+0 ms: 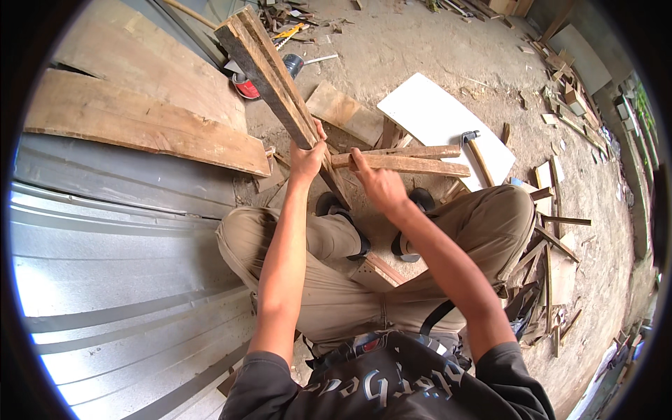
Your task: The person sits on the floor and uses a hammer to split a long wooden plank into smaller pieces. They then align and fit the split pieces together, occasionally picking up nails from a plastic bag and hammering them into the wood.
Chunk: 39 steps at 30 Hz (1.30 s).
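Observation:
My left hand (308, 161) is closed around a pair of long, rough wooden strips (269, 80), which slant up toward the far left. Lower down, their ends come together near my feet. My right hand (381, 185) grips the near end of two shorter wooden strips (413, 164) that point right, with its fingers pressed against the wood. These shorter pieces meet the long strips between my hands; how they are joined cannot be made out. A hammer (479, 157) with a dark head and wooden handle rests on a white board (437, 105) beyond the right strips.
Corrugated metal sheets (126, 280) lie along my left, with broad planks (140, 122) above them. A red can (246, 87) and a yellow-handled tool (288, 32) sit far off. Wood scraps (549, 238) are heaped on my right, and a small block (378, 273) lies between my legs.

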{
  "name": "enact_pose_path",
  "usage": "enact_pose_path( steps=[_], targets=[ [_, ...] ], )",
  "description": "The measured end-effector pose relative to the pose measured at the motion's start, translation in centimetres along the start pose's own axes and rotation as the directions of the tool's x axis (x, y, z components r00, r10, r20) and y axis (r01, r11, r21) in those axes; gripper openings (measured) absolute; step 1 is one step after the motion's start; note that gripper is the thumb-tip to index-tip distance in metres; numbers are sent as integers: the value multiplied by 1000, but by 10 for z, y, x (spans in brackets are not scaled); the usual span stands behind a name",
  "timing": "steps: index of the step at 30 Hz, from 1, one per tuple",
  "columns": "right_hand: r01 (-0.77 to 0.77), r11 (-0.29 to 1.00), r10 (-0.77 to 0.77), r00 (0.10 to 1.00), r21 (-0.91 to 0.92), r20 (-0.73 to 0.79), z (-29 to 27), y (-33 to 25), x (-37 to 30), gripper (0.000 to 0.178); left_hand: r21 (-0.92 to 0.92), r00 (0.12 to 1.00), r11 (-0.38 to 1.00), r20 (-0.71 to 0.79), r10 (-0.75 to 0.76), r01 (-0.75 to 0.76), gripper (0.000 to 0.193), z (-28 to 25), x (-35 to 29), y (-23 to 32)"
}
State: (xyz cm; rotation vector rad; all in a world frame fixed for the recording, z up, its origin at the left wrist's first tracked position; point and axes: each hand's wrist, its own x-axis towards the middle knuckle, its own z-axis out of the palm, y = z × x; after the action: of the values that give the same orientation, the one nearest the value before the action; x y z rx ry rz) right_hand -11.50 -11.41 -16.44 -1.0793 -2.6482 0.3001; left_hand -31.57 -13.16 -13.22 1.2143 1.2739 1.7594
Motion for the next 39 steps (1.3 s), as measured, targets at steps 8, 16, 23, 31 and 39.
enact_pose_path(
  steps=[8, 16, 23, 31, 39],
  targets=[
    [-19, 997, 32, 980, 69, -197, -123, -8, 24, 41, -39, 1000, 999, 22, -22, 22, 33, -15, 3, 2],
    [195, 957, -1, 745, 217, -667, -197, -3, 41, 47, 2, 999, 1000, 46, 17, -17, 32, -8, -7, 3],
    [442, 793, -29, 714, 419, -699, -204, -34, 66, 51, 93, 999, 995, 9, 37, -38, 36, 2, -8, 8],
    [254, 723, 94, 885, 643, -455, -107, -24, 70, 69, 56, 996, 996, 52, 68, -71, 38, 16, -9, 7],
    [199, 833, 4, 931, 516, -365, -151, -1, 75, 60, -4, 999, 999, -2, -40, 40, 37, -4, -14, 11]
  ],
)
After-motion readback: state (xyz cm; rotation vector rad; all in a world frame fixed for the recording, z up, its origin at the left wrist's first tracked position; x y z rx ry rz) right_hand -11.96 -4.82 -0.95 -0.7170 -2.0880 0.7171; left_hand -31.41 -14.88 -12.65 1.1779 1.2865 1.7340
